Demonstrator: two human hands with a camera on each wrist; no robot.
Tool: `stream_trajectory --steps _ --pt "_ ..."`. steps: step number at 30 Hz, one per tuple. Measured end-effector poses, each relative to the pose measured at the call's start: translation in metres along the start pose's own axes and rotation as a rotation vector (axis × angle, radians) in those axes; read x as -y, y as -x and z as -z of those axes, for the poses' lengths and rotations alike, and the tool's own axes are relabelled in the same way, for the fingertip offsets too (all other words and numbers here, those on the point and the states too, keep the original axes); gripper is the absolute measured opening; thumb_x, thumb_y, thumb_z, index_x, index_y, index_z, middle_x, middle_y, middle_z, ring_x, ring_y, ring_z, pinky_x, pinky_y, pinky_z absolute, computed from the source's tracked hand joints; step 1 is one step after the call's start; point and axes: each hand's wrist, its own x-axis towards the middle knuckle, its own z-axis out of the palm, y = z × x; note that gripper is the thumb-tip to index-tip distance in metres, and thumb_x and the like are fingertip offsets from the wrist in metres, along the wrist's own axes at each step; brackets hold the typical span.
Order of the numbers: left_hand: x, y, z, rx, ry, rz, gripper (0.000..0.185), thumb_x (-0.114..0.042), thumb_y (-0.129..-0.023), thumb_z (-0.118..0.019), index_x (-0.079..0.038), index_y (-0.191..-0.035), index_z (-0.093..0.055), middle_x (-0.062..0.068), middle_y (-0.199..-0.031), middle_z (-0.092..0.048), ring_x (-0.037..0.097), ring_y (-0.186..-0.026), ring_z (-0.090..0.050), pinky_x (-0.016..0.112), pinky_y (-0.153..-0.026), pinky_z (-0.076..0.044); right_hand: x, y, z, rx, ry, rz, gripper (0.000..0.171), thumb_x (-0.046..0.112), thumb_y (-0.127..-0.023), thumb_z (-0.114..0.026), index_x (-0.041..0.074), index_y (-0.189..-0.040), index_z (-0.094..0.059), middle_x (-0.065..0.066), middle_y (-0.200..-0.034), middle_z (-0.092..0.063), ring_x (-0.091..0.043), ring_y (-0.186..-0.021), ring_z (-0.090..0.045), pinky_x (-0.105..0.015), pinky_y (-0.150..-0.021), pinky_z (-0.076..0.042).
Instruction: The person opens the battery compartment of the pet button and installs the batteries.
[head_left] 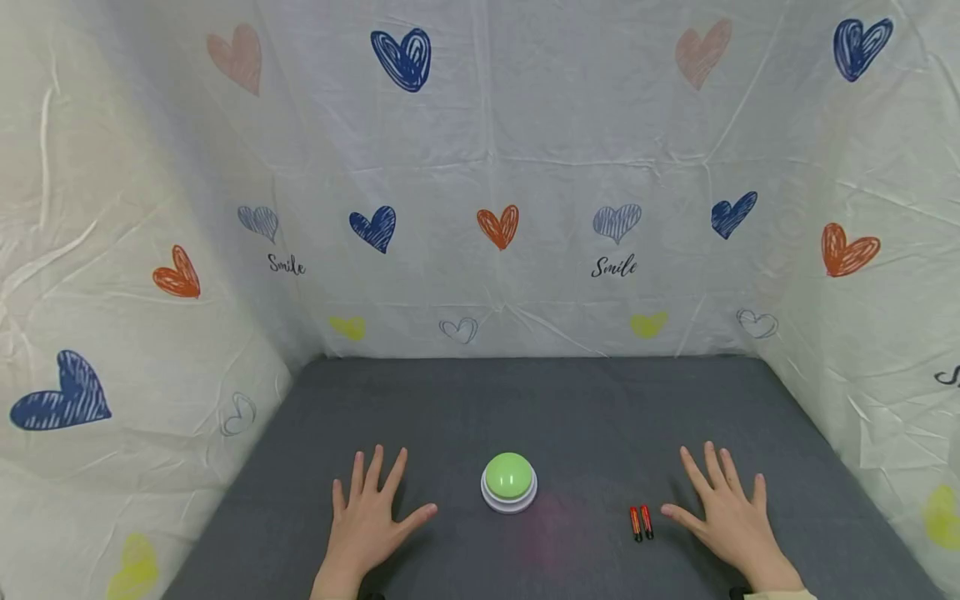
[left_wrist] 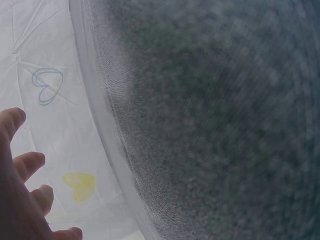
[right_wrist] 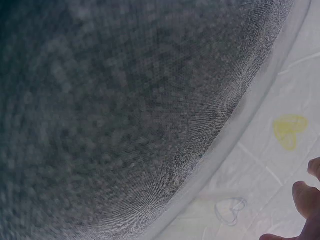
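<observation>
Between the two hands, a round push-button light with a green dome (head_left: 509, 476) and a white base (head_left: 510, 505) sits on the grey tabletop. Two small red-and-black batteries (head_left: 641, 523) lie side by side to its right. My left hand (head_left: 367, 518), fingers spread and palm down, is left of the green dome and holds nothing. On the other side, my right hand (head_left: 726, 517) is also spread, its thumb pointing at the batteries with a small gap. Fingers of the left hand (left_wrist: 25, 185) show at the left edge of the left wrist view; a few right fingertips (right_wrist: 306, 200) show in the right wrist view.
Dark grey cloth (head_left: 525, 408) covers the table. White sheets printed with hearts and "Smile" form a back wall (head_left: 540, 117), a left wall (head_left: 127, 333) and a right wall (head_left: 885, 333) around it.
</observation>
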Motion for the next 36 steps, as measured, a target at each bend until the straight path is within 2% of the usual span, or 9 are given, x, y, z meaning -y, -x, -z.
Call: stream_trajectory --steps 6,10,18,22,25,31,36 --pt "0.001 0.0 -0.001 -0.003 0.0 0.003 0.095 -0.078 -0.072 -0.048 -0.024 -0.147 -0.027 0.019 -0.15 -0.017 0.042 -0.135 -0.004 0.072 -0.095 -0.005 -0.002 0.0 -0.001 0.018 -0.017 0.005 0.093 0.067 -0.078 -0.054 0.017 -0.149 -0.02 -0.026 -0.148 -0.014 -0.043 -0.134 -0.007 -0.073 -0.093 -0.002" --pt "0.002 0.002 -0.002 -0.007 -0.006 0.003 0.096 -0.079 -0.072 -0.048 -0.023 -0.147 -0.028 0.019 -0.149 -0.019 0.043 -0.135 -0.005 0.072 -0.095 -0.006 -0.003 0.0 -0.001 0.035 -0.042 0.006 0.093 0.066 -0.078 -0.054 0.014 -0.148 -0.022 -0.027 -0.148 -0.013 -0.043 -0.134 -0.008 -0.07 -0.095 -0.008" --pt "0.002 0.004 -0.001 0.001 0.018 -0.004 0.096 -0.077 -0.072 -0.049 -0.022 -0.147 -0.027 0.02 -0.149 -0.02 0.041 -0.136 -0.004 0.068 -0.098 -0.006 0.001 -0.001 0.001 0.027 -0.051 0.023 0.092 0.063 -0.08 -0.056 0.007 -0.146 -0.027 -0.031 -0.144 -0.019 -0.048 -0.129 -0.02 -0.071 -0.092 -0.017" --pt "0.003 0.005 -0.001 -0.005 0.014 -0.015 0.095 -0.076 -0.073 -0.05 -0.021 -0.147 -0.026 0.02 -0.148 -0.022 0.041 -0.136 -0.005 0.066 -0.1 -0.008 0.005 -0.002 0.001 -0.007 -0.112 0.061 0.089 0.058 -0.08 -0.061 0.003 -0.144 -0.03 -0.034 -0.14 -0.026 -0.05 -0.123 -0.031 -0.069 -0.089 -0.027" --pt "0.004 0.005 -0.002 -0.017 0.015 -0.021 0.095 -0.075 -0.073 -0.051 -0.021 -0.147 -0.027 0.02 -0.148 -0.024 0.041 -0.135 -0.007 0.065 -0.101 -0.009 0.008 -0.004 0.0 -0.033 -0.169 0.098 0.089 0.054 -0.079 -0.063 0.001 -0.143 -0.031 -0.035 -0.138 -0.029 -0.051 -0.12 -0.034 -0.067 -0.088 -0.031" --pt "0.001 0.005 -0.005 -0.02 0.018 -0.029 0.096 -0.076 -0.073 -0.05 -0.019 -0.147 -0.027 0.02 -0.147 -0.025 0.041 -0.135 -0.01 0.064 -0.101 -0.01 0.017 -0.008 -0.003 -0.064 -0.173 0.155 0.088 0.054 -0.079 -0.064 0.003 -0.143 -0.033 -0.03 -0.139 -0.032 -0.049 -0.124 -0.031 -0.066 -0.091 -0.029" --pt "-0.006 0.004 -0.005 -0.023 0.028 -0.03 0.097 -0.076 -0.072 -0.052 -0.019 -0.148 -0.026 0.019 -0.147 -0.026 0.04 -0.135 -0.01 0.063 -0.102 -0.01 0.027 -0.011 -0.007 -0.046 -0.147 0.165 0.087 0.055 -0.078 -0.064 0.006 -0.143 -0.034 -0.027 -0.142 -0.029 -0.046 -0.127 -0.027 -0.067 -0.094 -0.023"
